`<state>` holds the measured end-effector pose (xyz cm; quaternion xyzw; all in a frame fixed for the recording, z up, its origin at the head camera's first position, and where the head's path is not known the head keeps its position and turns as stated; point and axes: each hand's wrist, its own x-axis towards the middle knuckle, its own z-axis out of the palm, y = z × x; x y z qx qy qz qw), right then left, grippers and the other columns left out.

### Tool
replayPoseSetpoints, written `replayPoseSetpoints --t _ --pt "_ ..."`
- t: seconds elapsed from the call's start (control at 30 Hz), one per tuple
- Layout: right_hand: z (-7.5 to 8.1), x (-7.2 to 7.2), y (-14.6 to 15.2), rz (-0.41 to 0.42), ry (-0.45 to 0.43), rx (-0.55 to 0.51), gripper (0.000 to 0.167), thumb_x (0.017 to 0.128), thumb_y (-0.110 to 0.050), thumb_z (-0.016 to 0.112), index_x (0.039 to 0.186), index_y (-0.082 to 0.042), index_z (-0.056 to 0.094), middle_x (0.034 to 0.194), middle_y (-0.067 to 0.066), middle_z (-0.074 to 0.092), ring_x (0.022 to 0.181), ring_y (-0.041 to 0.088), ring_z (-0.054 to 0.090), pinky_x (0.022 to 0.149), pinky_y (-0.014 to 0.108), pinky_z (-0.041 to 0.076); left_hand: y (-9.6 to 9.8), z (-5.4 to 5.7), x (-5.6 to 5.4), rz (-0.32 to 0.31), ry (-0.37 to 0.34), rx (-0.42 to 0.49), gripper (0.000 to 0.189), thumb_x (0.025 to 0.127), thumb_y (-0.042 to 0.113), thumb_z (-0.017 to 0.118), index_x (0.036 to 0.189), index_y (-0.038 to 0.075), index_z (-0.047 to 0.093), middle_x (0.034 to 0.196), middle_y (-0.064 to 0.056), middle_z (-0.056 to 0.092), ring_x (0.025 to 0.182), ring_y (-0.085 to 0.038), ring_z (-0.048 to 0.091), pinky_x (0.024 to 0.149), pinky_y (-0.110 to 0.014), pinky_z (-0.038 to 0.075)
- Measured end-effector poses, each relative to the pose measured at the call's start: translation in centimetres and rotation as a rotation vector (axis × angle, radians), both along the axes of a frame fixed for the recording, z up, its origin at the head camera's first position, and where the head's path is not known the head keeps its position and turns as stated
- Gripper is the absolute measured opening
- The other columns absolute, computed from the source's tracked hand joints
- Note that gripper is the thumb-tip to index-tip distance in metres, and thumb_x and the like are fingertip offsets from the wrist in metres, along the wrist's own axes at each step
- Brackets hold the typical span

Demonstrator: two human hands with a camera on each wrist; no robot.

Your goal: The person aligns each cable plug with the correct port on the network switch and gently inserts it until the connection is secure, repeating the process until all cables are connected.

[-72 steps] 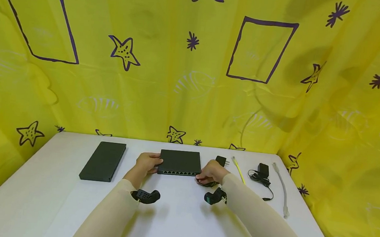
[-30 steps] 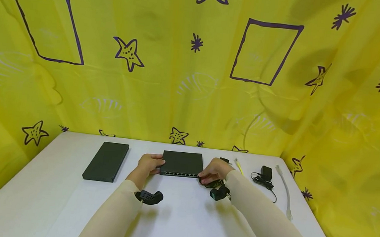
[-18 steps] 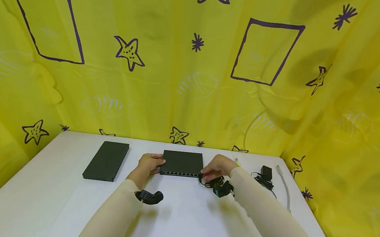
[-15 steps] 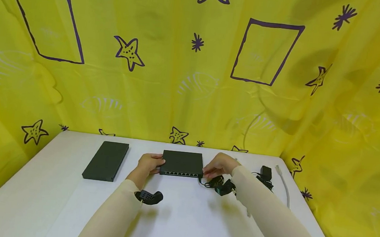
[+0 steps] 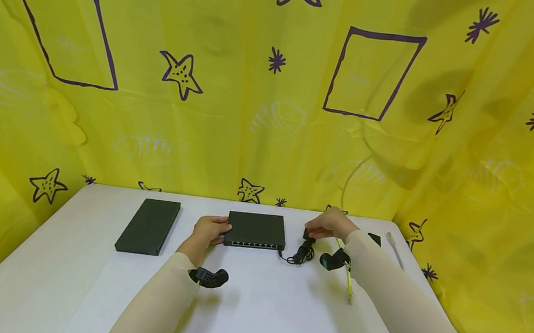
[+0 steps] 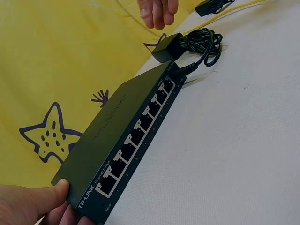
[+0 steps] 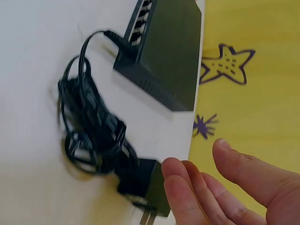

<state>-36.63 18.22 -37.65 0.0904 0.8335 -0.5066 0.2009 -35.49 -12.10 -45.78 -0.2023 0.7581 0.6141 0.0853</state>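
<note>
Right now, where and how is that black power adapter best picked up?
Probably grip the power adapter across its boxy body, from above, where the right hand hovers: the flat faces suit a pinch, while metal prongs jut from one side and bundled cord crowds another.

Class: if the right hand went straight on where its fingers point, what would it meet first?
Most likely the black power adapter, just ahead of the right hand; the gap's depth is hard to judge.

There are two boxes (image 5: 255,227), two adapters (image 6: 168,48), two network cables (image 5: 349,288).
</note>
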Motion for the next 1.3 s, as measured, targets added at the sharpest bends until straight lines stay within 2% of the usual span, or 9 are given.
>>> replayPoseSetpoints --t 0.17,0.4,0.67,0.9,1.13,1.3 --pt "-0.6 0.1 1.3 -0.036 -0.001 -0.021 0.023 0.088 0.0 0.071 0.104 0.016 0.068 0.07 0.007 0.07 0.059 0.014 0.068 0.067 0.028 0.061 0.0 -0.1 -0.1 0.003 -0.018 -0.017 0.041 0.092 0.01 0.07 0.132 0.007 0.063 0.135 -0.019 0.059 0.107 -0.026 0.063 0.09 -0.033 0.057" --pt "-1.9 1.1 2.2 -0.011 -0.023 -0.059 0.025 0.089 0.0 0.07 0.107 0.016 0.067 0.074 0.009 0.072 0.062 0.014 0.069 0.066 0.027 0.061 0.1 0.2 0.2 -0.005 0.002 0.003 0.041 0.092 0.008 0.069 0.132 0.006 0.063 0.135 -0.02 0.059 0.114 -0.03 0.063 0.091 -0.035 0.057" --pt "-3.2 1.8 2.5 -0.024 -0.055 -0.136 0.026 0.091 -0.002 0.068 0.109 0.017 0.066 0.072 0.008 0.072 0.062 0.014 0.069 0.067 0.027 0.061 0.1 0.3 0.4 -0.015 0.004 0.001 0.041 0.092 0.008 0.069 0.133 0.006 0.062 0.135 -0.02 0.058 0.113 -0.029 0.062 0.092 -0.035 0.056" --pt "-3.6 1.5 3.0 -0.098 -0.038 -0.183 0.023 0.09 -0.002 0.069 0.102 0.017 0.067 0.071 0.009 0.07 0.061 0.015 0.069 0.065 0.026 0.06 -0.1 0.2 0.3 -0.009 0.015 0.011 0.041 0.091 0.009 0.07 0.131 0.006 0.063 0.135 -0.02 0.059 0.111 -0.029 0.062 0.09 -0.035 0.057" --pt "-4.0 1.1 3.4 -0.127 -0.011 -0.228 0.028 0.09 0.001 0.068 0.109 0.021 0.063 0.078 0.013 0.073 0.066 0.018 0.071 0.07 0.029 0.061 0.0 0.0 0.1 -0.01 0.019 0.015 0.041 0.092 0.008 0.069 0.132 0.005 0.063 0.135 -0.021 0.058 0.114 -0.03 0.062 0.091 -0.036 0.057" --pt "-4.2 1.0 3.4 -0.146 0.007 -0.244 0.028 0.09 0.002 0.067 0.11 0.021 0.062 0.075 0.013 0.072 0.065 0.019 0.071 0.069 0.03 0.061 0.0 0.0 0.1 -0.009 0.014 0.01 0.04 0.092 0.008 0.069 0.132 0.005 0.063 0.135 -0.02 0.058 0.113 -0.03 0.062 0.091 -0.036 0.056"
